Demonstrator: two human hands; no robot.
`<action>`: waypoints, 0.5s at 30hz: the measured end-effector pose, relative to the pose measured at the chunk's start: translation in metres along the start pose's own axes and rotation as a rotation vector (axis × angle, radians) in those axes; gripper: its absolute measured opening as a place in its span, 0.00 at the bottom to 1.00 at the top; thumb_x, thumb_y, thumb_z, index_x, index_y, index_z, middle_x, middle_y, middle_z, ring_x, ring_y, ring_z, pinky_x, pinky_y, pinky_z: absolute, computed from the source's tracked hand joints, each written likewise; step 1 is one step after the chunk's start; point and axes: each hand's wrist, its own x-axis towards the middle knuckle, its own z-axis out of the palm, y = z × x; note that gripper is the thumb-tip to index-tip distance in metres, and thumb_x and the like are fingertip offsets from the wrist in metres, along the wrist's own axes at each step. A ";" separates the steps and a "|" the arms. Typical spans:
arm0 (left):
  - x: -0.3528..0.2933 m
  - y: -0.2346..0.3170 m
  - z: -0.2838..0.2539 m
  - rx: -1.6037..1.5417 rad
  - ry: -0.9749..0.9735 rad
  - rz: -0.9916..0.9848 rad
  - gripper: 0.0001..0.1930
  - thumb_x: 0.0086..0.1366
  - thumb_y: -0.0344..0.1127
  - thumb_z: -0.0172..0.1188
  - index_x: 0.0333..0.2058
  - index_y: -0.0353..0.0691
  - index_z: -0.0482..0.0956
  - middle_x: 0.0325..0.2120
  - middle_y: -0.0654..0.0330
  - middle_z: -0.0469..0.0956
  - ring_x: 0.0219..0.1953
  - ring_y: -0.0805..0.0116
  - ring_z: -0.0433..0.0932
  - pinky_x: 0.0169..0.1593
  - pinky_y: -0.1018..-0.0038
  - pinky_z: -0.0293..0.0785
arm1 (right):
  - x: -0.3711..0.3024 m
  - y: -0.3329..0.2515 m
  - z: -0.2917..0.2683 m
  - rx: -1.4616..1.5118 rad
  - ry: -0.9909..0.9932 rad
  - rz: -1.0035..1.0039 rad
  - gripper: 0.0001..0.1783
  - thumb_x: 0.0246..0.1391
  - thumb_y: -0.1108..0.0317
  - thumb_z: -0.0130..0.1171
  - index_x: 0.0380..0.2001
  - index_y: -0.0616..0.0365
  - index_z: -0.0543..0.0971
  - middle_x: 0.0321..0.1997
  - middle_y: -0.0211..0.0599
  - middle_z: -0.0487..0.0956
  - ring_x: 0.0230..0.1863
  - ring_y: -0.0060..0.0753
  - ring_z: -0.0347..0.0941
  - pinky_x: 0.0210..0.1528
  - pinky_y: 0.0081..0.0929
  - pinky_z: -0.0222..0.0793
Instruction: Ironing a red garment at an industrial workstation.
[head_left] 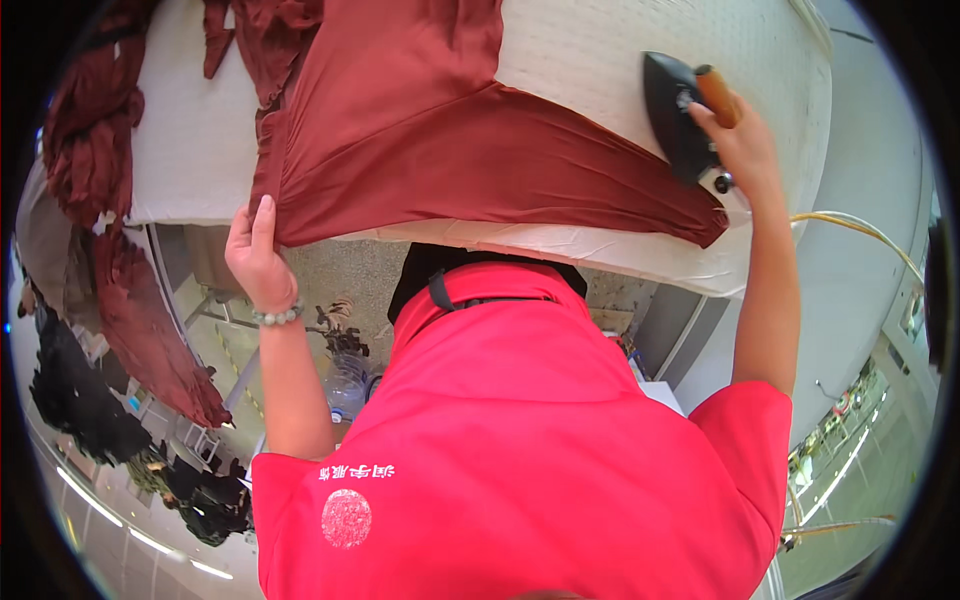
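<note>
A dark red garment lies spread over the white padded ironing table, one long sleeve or leg reaching right along the near edge. At the garment's near left corner, my left hand grips the edge between thumb and fingers. My right hand is closed around the wooden handle of a black iron. The iron is at the right of the table, just beyond the garment's narrow end, its pointed tip away from me. Whether its soleplate touches the pad is hard to make out.
More dark red garments hang or lie in a heap at the left, with black clothing below. Yellowish hoses run off to the right from beside the iron. A clear plastic bottle stands under the table.
</note>
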 end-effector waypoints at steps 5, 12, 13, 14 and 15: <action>0.003 0.012 0.014 -0.007 0.034 0.092 0.07 0.69 0.25 0.61 0.44 0.30 0.82 0.41 0.60 0.82 0.42 0.75 0.79 0.50 0.78 0.74 | 0.037 0.038 -0.022 -0.327 0.115 0.147 0.32 0.58 0.48 0.67 0.58 0.57 0.78 0.48 0.47 0.84 0.50 0.47 0.81 0.54 0.37 0.74; -0.004 0.025 0.000 -0.064 0.271 0.120 0.12 0.73 0.33 0.56 0.47 0.30 0.81 0.44 0.56 0.83 0.44 0.66 0.81 0.54 0.70 0.75 | -0.102 0.056 0.031 -0.153 0.071 -0.870 0.31 0.46 0.76 0.64 0.58 0.55 0.76 0.60 0.46 0.77 0.64 0.53 0.71 0.66 0.43 0.67; -0.010 0.024 -0.010 -0.023 0.329 0.186 0.13 0.74 0.35 0.55 0.47 0.30 0.80 0.44 0.56 0.83 0.44 0.64 0.81 0.55 0.69 0.76 | -0.121 0.069 0.043 -0.194 -0.064 -0.807 0.29 0.45 0.77 0.64 0.54 0.56 0.78 0.59 0.45 0.77 0.64 0.52 0.71 0.65 0.43 0.68; -0.025 0.027 -0.024 -0.126 0.455 0.028 0.14 0.74 0.37 0.55 0.46 0.31 0.80 0.42 0.56 0.83 0.44 0.62 0.81 0.55 0.66 0.76 | -0.134 0.084 0.054 -0.155 0.017 -0.720 0.27 0.44 0.79 0.63 0.52 0.58 0.78 0.56 0.44 0.78 0.60 0.52 0.73 0.64 0.41 0.69; -0.041 0.031 -0.040 -0.217 0.515 -0.073 0.14 0.74 0.39 0.54 0.45 0.32 0.80 0.41 0.56 0.83 0.45 0.61 0.81 0.56 0.63 0.76 | -0.140 0.098 0.061 -0.134 0.114 -0.665 0.25 0.43 0.81 0.63 0.49 0.59 0.78 0.54 0.43 0.80 0.57 0.52 0.75 0.62 0.39 0.70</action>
